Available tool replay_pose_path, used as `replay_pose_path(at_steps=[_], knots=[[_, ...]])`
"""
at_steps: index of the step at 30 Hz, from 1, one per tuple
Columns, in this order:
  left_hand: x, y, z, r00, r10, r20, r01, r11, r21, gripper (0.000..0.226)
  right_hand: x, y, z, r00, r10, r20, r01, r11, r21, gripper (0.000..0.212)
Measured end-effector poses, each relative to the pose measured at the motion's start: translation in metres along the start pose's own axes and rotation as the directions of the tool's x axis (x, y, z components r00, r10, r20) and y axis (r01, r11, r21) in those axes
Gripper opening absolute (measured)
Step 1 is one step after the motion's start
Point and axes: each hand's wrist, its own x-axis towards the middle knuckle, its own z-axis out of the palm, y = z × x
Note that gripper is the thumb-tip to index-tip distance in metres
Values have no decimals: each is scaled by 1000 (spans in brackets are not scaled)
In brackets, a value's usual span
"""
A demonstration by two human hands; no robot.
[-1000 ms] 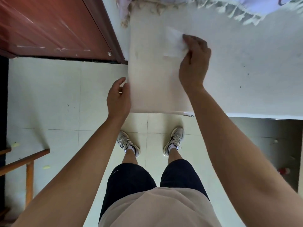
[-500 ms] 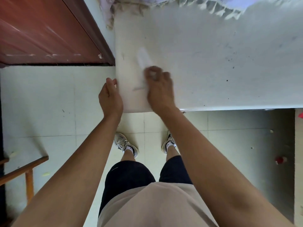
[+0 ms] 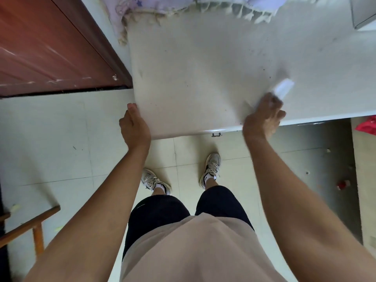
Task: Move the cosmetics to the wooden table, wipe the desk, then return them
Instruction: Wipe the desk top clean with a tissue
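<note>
We saw the right hand (image 3: 263, 117) and its white wipe (image 3: 283, 89) smeared by blur, the grip unreadable. Fingers of the left hand (image 3: 134, 127) were hidden beneath the tabletop (image 3: 193, 78) corner. The frame's right edge cut off a red thing (image 3: 369, 127) and a grey box (image 3: 364, 13).

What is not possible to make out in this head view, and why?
Head view:
- right hand and white wipe: motion blur, grip unclear.
- left hand: fingers hidden by its own back, at desk corner.
- grey object, top right: cut by frame edge.
- cosmetics: outside the frame.
</note>
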Motion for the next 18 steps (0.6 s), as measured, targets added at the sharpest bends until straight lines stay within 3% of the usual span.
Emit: replay_pose_path(at_steps=[2, 5, 7, 8, 9, 10, 12, 14, 15, 17, 18], knots=[[-2, 5, -7, 999, -21, 40, 22, 1000, -22, 44, -44, -22, 14, 969, -243, 46, 247, 961, -120, 68], [2, 7, -19, 993, -88, 83, 92, 995, -45, 50, -113, -69, 33, 762, -615, 203, 630, 777, -12, 72], [2, 7, -28, 986, -126, 112, 132, 990, -51, 56, -141, -98, 34, 589, -757, 284, 757, 640, 134, 69], [2, 5, -32, 982, -141, 126, 149, 987, -57, 60, -146, -109, 31, 531, -792, 303, 778, 597, 198, 64], [2, 4, -36, 979, -148, 138, 158, 985, -63, 62, -144, -114, 26, 518, -806, 287, 767, 586, 261, 60], [2, 3, -39, 977, -150, 150, 161, 985, -67, 63, -137, -115, 20, 550, -804, 228, 735, 595, 326, 57], [1, 3, -41, 975, -139, 173, 153, 986, -70, 64, -116, -101, 8, 692, -722, 30, 653, 642, 402, 54], [1, 3, -41, 974, -132, 183, 148, 986, -74, 65, -86, -67, 1, 861, -495, -114, 492, 757, 429, 44], [1, 3, -40, 974, -127, 186, 143, 987, -74, 66, -69, -46, -2, 939, -316, -134, 342, 828, 444, 37], [0, 1, -39, 975, -114, 193, 130, 989, -75, 65, -44, -4, -3, 996, 14, -93, 22, 929, 369, 38], [0, 1, -38, 975, -109, 195, 126, 989, -80, 64, -41, 12, -2, 998, 23, -55, -8, 970, 244, 49]])
